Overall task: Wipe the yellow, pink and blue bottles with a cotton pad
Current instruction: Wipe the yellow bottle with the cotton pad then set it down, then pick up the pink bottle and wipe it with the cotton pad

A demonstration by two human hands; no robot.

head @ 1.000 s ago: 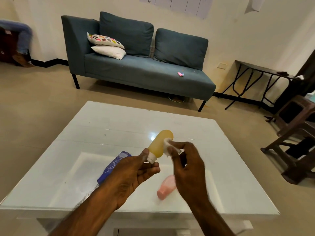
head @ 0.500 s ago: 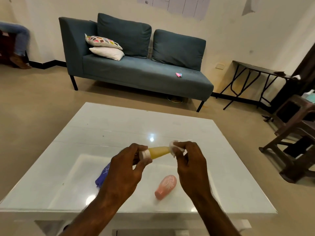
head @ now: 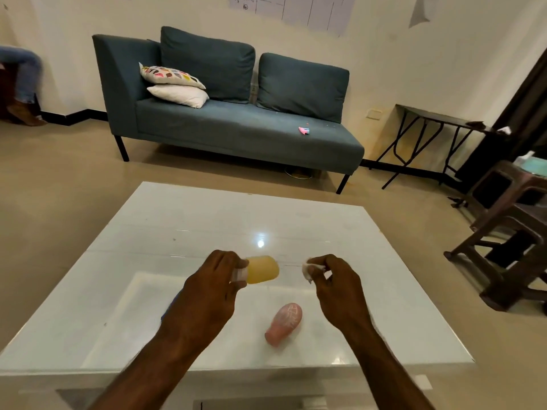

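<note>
My left hand grips the yellow bottle by its white cap end, holding it level above the white glass table. To its right, a hand's width off the bottle, my right hand pinches a white cotton pad. The pink bottle lies on its side on the table between my forearms. Only a sliver of the blue bottle shows at the left of my left wrist; my hand hides the rest.
A teal sofa with cushions stands beyond the table across bare floor. A dark folding table and brown stools are at the right. A person's leg shows at the far left.
My right hand with the cotton pad has pulled away to the right, off the yellow bottle. My left hand has turned the bottle from upright to level and shifted left.
</note>
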